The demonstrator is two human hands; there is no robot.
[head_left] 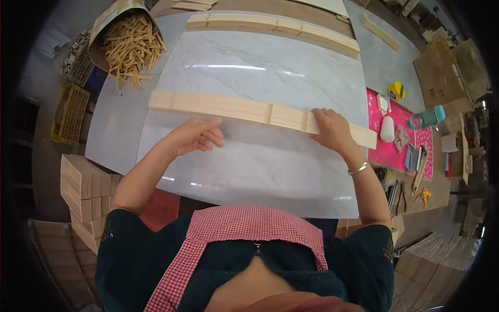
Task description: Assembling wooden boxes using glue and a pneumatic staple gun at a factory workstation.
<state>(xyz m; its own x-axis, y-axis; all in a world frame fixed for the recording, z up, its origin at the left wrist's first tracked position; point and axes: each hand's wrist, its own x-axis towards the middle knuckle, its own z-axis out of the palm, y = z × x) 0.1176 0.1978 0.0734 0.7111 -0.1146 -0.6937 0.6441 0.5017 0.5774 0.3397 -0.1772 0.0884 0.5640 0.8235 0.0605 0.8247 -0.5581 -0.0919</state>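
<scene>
The right grip (332,127) is closed on a long, pale piece of wood (239,109). Its fingers reach over the top, and its thumb sits by the edge close to the person's body. The wood lies flat over the gray-white tabletop (249,177), and its long way runs from side to side, with a small slant. From the right grip, the big part of the wood goes off to the left and a little away from the body. Only a short end pokes out to the right of that grip, and that end is a bit nearer the body.

The left grip (195,137) is loose, with bent fingers and nothing that I can see inside. It is to the left of the right grip, on the body side of the wood, just beside the edge. I cannot tell if a fingertip touches it. So the right grip is the nearer one, right on the wood, and the far left end sticks out past the left grip.

Well past both grips, a row of more wood pieces (280,27) lies nearly the same way. To the right of the right grip is a pink cloth (379,151) with a white bottle (386,130) on it.
</scene>
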